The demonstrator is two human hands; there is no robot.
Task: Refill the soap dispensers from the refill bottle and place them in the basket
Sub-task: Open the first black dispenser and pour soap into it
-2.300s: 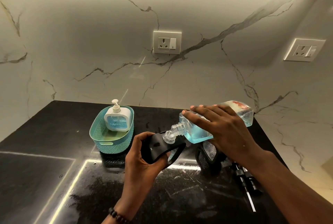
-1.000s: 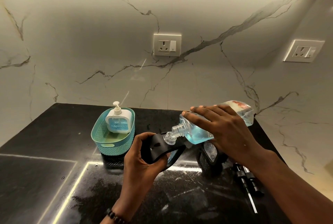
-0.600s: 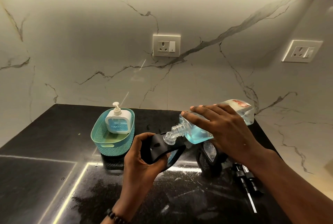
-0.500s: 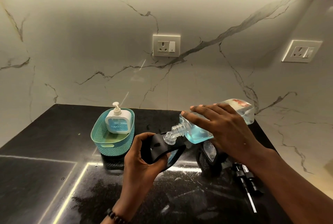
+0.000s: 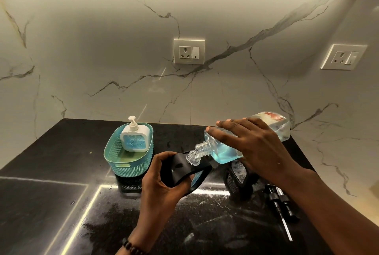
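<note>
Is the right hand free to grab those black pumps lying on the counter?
Probably not yet: the right hand is holding the tilted refill bottle, though the black pumps lie uncovered close beneath its forearm.

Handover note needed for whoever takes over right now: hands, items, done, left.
Left hand grips the black dispenser, tilted, cap off.
Right hand holds the refill bottle tipped nearly flat, its neck at the dispenser's mouth; blue soap pools near the neck.
White dispenser stands in the teal basket.
A second black dispenser stands behind the right wrist; black pumps lie on the counter.
Done: white one refilled, basketed.
Left: finish this fill, fit pumps, basket both black ones.
</note>
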